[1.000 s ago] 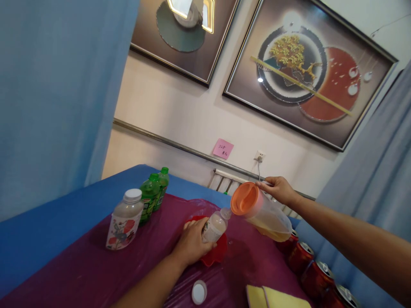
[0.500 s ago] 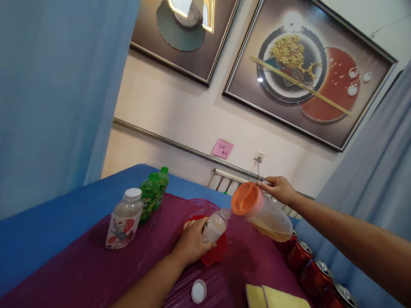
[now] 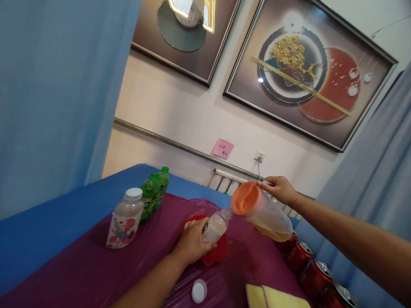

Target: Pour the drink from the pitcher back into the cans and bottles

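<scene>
My left hand (image 3: 192,245) is wrapped round a small clear bottle (image 3: 215,226) of pale liquid, tilted to the right above a red dish (image 3: 220,251). The bottle has no cap on its mouth. My right hand (image 3: 281,189) grips the handle of a clear pitcher (image 3: 269,218) with an orange lid (image 3: 245,198). The pitcher lies tipped, lid to the left, yellowish liquid along its lower side. Its lid edge is right beside the bottle's mouth; whether they touch, I cannot tell. A white cap (image 3: 199,291) rests on the purple sheet (image 3: 144,273).
At the left stand a white-capped bottle (image 3: 126,220) and two green bottles (image 3: 150,192). Several red cans (image 3: 316,276) line the right side. A yellow cloth (image 3: 278,297) lies at the front. Behind are a wall rail (image 3: 180,145) and blue curtains (image 3: 58,94).
</scene>
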`<state>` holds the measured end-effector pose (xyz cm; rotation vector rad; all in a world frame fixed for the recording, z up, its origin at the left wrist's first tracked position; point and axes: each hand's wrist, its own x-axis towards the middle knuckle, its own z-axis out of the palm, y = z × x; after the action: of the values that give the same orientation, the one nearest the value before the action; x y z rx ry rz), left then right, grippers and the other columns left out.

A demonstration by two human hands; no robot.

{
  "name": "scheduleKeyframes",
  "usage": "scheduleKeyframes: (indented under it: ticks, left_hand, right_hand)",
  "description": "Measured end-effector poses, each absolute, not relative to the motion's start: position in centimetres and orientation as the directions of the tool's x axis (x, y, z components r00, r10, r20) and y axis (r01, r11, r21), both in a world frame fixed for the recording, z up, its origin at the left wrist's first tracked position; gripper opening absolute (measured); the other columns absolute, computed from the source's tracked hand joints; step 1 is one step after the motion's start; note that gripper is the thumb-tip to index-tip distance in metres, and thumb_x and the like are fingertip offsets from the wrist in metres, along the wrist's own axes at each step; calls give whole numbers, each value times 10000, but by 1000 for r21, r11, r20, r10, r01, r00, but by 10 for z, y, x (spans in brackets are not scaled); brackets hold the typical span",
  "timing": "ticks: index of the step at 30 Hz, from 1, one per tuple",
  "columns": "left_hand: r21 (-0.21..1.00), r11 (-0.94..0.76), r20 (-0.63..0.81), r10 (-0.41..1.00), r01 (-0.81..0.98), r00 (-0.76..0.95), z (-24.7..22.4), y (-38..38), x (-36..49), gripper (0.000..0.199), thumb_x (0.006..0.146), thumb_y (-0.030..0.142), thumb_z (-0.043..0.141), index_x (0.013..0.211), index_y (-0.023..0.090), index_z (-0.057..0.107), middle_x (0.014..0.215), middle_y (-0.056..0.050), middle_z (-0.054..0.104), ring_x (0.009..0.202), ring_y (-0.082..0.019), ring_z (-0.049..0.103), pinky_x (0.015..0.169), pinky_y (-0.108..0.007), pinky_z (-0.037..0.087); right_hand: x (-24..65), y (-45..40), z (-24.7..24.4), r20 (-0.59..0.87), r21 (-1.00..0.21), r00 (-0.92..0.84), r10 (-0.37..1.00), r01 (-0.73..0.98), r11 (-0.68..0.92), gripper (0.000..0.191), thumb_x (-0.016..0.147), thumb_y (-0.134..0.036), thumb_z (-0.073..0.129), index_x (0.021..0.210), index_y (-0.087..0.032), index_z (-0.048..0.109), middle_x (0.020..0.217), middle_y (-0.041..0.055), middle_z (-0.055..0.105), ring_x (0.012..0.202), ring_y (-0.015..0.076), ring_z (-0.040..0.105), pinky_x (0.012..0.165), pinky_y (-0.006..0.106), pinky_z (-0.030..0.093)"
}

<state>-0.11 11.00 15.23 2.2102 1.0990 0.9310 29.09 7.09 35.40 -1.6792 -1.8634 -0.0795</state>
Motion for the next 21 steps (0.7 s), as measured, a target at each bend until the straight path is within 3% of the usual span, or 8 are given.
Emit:
scheduleKeyframes:
  ticks: [21]
  left_hand:
    - [682,-553,361,824,479,437,151,110,-1,709,604,355,819,1271,286,589,1273,-42,676,1201,-290,566,1044,-374,338]
  right_hand:
    - [293,70,352,466,-351,11,885,920,173,632,749,-782,563,537,-220,366,544,-51,273,516,96,266,461,256,211]
